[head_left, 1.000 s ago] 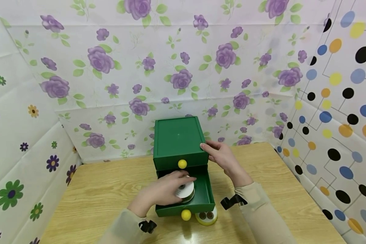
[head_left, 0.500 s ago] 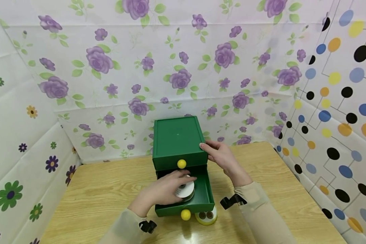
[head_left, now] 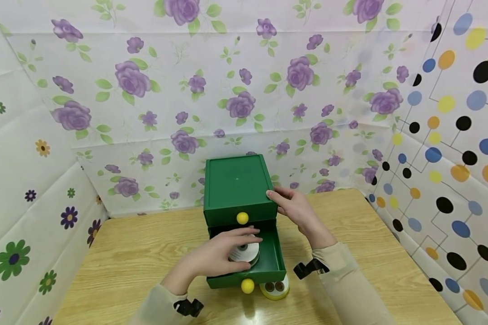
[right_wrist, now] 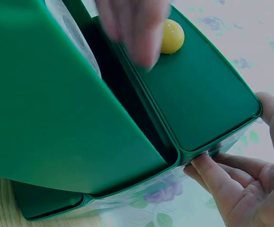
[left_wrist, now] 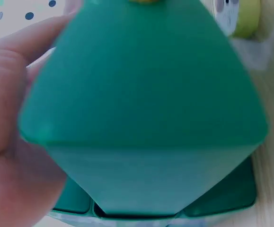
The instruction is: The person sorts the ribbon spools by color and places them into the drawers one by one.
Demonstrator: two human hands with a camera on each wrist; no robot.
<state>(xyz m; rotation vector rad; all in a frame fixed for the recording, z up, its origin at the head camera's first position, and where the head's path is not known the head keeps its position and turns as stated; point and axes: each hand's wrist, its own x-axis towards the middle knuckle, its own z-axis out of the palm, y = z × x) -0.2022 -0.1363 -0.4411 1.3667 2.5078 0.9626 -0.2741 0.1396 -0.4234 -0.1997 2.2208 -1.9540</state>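
A green drawer cabinet (head_left: 237,183) with yellow ball knobs stands on the table. Its pulled-out drawer (head_left: 271,253) contains a white-faced spool (head_left: 246,253) with a centre hole. Over this spool is my left hand (head_left: 215,253), fingers and thumb spread fairly straight; it partly covers the spool, and the head view does not settle whether they touch. At the cabinet's right side, my right hand (head_left: 297,210) holds the upper section by its corner. In the right wrist view, its fingers (right_wrist: 217,175) press the side wall while the thumb lies at the top edge.
A yellow-rimmed round object (head_left: 275,289) with a white face and two brown circles lies on the wooden table (head_left: 146,262), partly beneath the drawer's front right corner. Flowered sheeting (head_left: 244,104) hangs behind, and dotted sheeting (head_left: 451,180) on the right.
My left hand's fingers and thumb have loosened from around the spool and spread apart, and the hand has shifted slightly left. More of the spool's white face shows. My right hand keeps its place.
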